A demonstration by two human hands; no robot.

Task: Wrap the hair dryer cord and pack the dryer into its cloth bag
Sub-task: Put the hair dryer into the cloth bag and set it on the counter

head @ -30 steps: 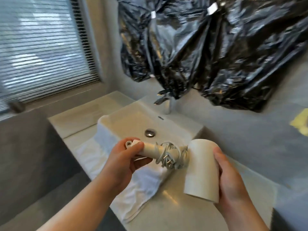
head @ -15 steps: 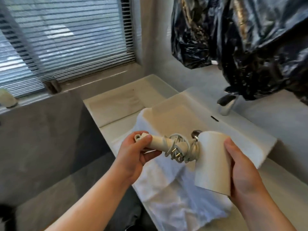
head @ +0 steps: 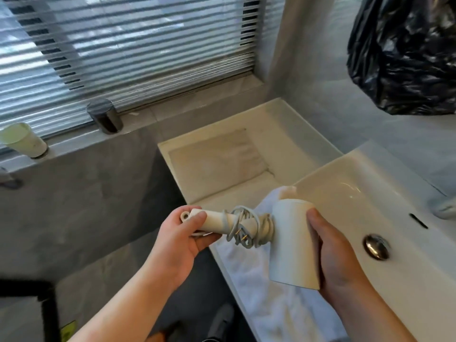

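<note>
I hold a cream hair dryer (head: 292,243) sideways in front of me, above the left rim of the sink. My left hand (head: 177,240) grips the end of its handle. My right hand (head: 333,253) is wrapped around the round barrel. The grey cord (head: 249,229) is coiled around the handle close to the barrel, and its plug with two metal pins hangs out of the coil. A flat beige cloth piece (head: 214,159), possibly the bag, lies on the counter to the left of the sink.
A white sink (head: 370,183) with a metal drain (head: 376,245) is on the right, a white towel (head: 261,287) draped over its front rim. A cup (head: 23,140) and a dark metal holder (head: 104,116) stand on the window ledge. A black plastic bag (head: 404,53) hangs top right.
My view has swung to the left, bringing the window ledge and the left counter into sight. Both hands keep the same hold on the dryer, and the cord stays wound.
</note>
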